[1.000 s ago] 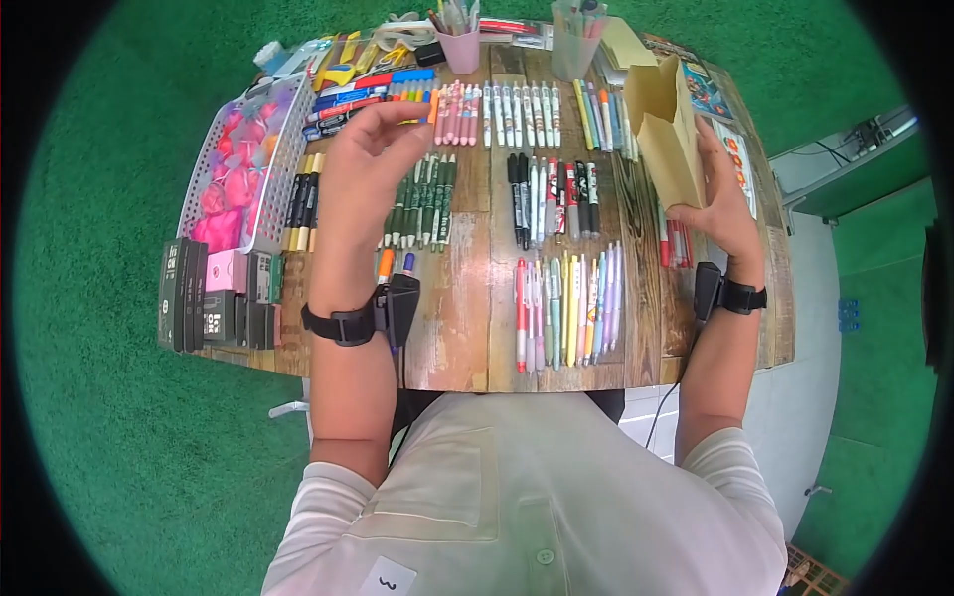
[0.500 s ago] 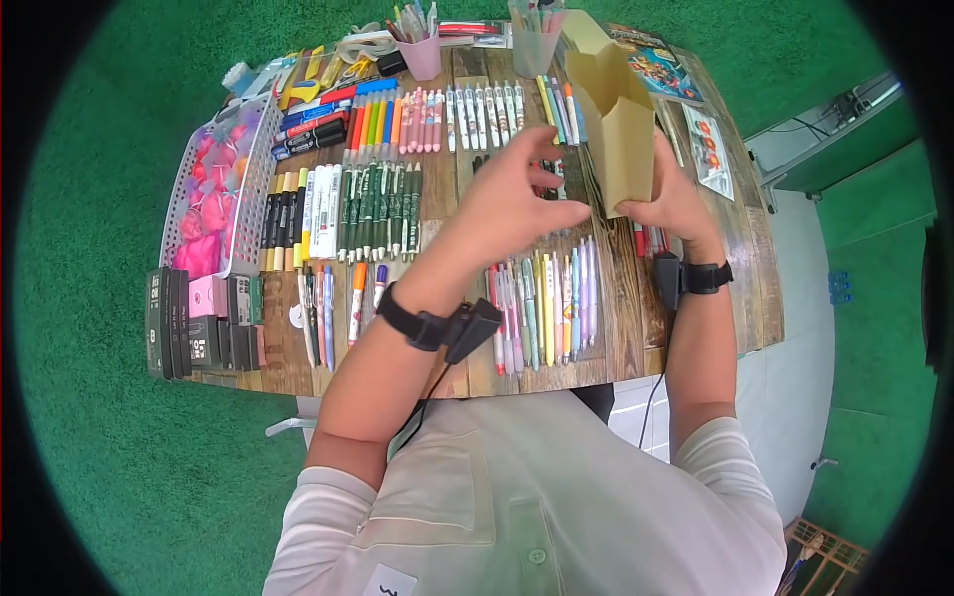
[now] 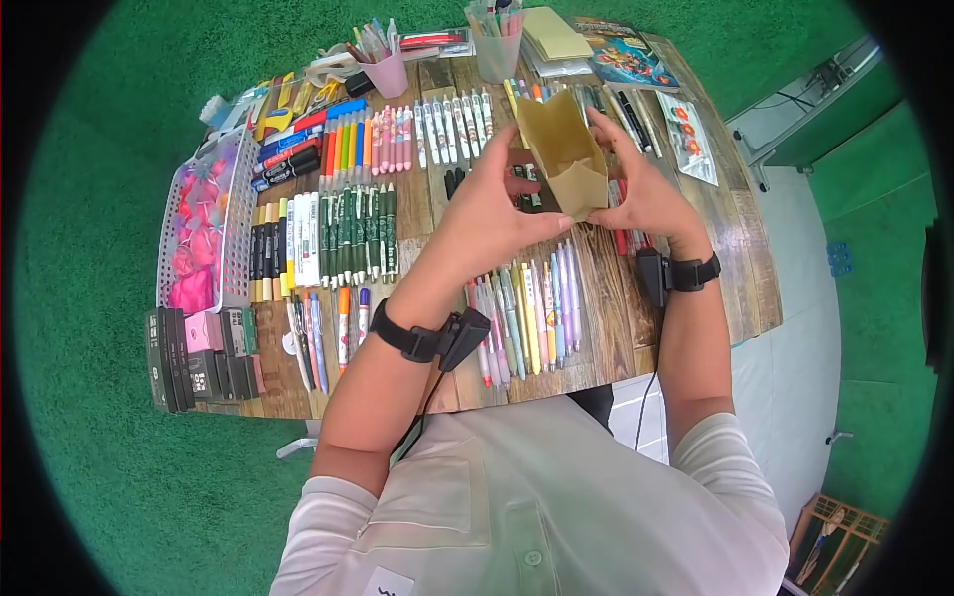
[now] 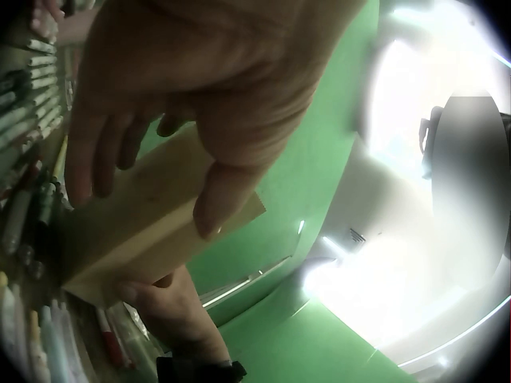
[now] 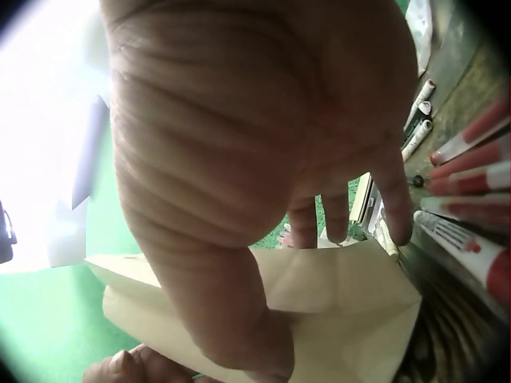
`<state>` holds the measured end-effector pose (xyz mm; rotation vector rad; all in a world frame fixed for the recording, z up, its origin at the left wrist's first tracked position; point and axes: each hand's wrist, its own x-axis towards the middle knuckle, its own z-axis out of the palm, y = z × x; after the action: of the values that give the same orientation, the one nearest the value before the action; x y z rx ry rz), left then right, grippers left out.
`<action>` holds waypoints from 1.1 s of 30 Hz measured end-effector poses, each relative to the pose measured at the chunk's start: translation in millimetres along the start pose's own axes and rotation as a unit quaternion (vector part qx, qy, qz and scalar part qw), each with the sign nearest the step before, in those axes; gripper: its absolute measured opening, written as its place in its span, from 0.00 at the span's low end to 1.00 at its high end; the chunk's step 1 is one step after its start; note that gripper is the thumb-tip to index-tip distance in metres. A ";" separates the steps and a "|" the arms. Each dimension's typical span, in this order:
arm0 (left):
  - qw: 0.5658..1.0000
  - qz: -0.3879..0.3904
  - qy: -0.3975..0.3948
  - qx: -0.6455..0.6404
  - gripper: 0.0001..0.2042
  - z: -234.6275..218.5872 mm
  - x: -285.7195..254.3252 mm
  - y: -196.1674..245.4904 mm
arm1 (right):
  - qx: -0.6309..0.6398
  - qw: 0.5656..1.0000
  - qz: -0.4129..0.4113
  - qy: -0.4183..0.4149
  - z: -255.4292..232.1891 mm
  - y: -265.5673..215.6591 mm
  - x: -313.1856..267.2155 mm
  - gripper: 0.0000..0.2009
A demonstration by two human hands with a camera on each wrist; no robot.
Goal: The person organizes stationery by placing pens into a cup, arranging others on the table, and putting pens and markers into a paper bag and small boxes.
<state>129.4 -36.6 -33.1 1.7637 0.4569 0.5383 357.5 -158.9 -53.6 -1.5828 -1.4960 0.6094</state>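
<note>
A tan paper bag (image 3: 578,189) with an open mouth is raised over the table between both hands. My right hand (image 3: 641,204) grips its right side, with the thumb near the bottom corner and the fingers along the far side. At its left side is my left hand (image 3: 487,204), thumb by the lower corner and fingertips right at the edge. In the left wrist view, the bag (image 4: 152,215) lies between the left thumb and fingers. The right thumb (image 5: 239,319) presses on the paper in the right wrist view. Red pens (image 3: 622,238) lie below the right hand.
Rows of pens and markers cover the wooden table (image 3: 437,382), including green pens (image 3: 358,233) and pastel pens (image 3: 527,318). A white basket (image 3: 238,219) of pink packets and several dark boxes (image 3: 164,358) stand left. A pink cup (image 3: 386,74) and a clear cup (image 3: 497,50) stand behind.
The left hand has moved right, from over the markers to the side of the paper bag. The right hand has brought the bag left and turned its mouth toward the head camera.
</note>
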 end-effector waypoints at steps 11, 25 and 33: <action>0.978 -0.104 0.035 -0.176 0.29 -28.4 -3.6 -7.5 | -0.155 0.986 -0.053 0.011 10.0 -19.4 3.8 0.55; 0.934 -0.001 0.148 0.326 0.19 -130.2 7.5 7.2 | -0.148 0.989 -0.005 0.006 22.7 -18.6 5.8 0.55; 0.830 -0.046 0.138 0.539 0.13 -306.2 56.7 -35.7 | -0.160 0.987 -0.012 0.011 25.4 -20.7 6.3 0.56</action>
<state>-1.5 245.7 5.6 2.7227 1.2150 0.4934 326.3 -148.2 -48.3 -1.8030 -1.6553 0.3461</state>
